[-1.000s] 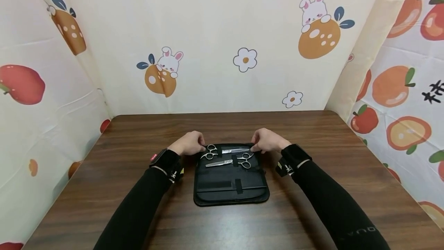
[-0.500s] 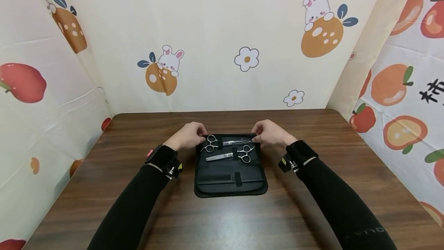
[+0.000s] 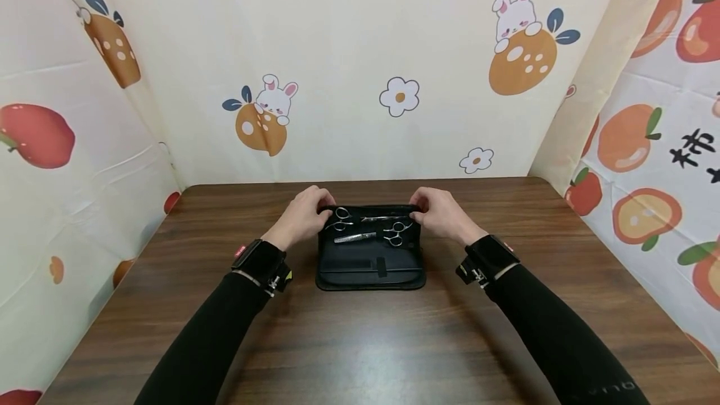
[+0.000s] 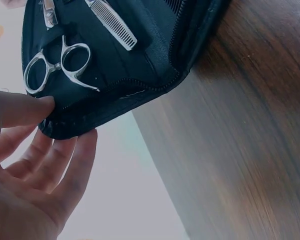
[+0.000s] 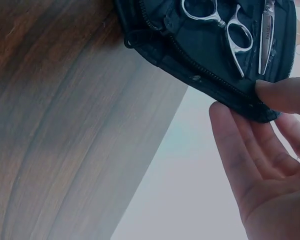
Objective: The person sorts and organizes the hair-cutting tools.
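I see left hand [image 3: 300, 214] pinching one far corner of the black case [image 3: 345, 255], right hand [image 3: 444, 212] pinching the other. Case sits between both hands, that edge tilted up off the table [image 3: 360, 342]. Plain scissors [image 4: 54, 66]: rings just beside left hand. Toothed scissors [image 3: 355, 238]: rings nearer right hand.

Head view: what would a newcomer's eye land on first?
Likely the black zippered case, open between the left hand and right hand, which pinch its far corners. Then the shiny thinning scissors inside it, just in front of the smooth-bladed scissors. Behind the wooden table, the cream backdrop shows cartoon rabbits.
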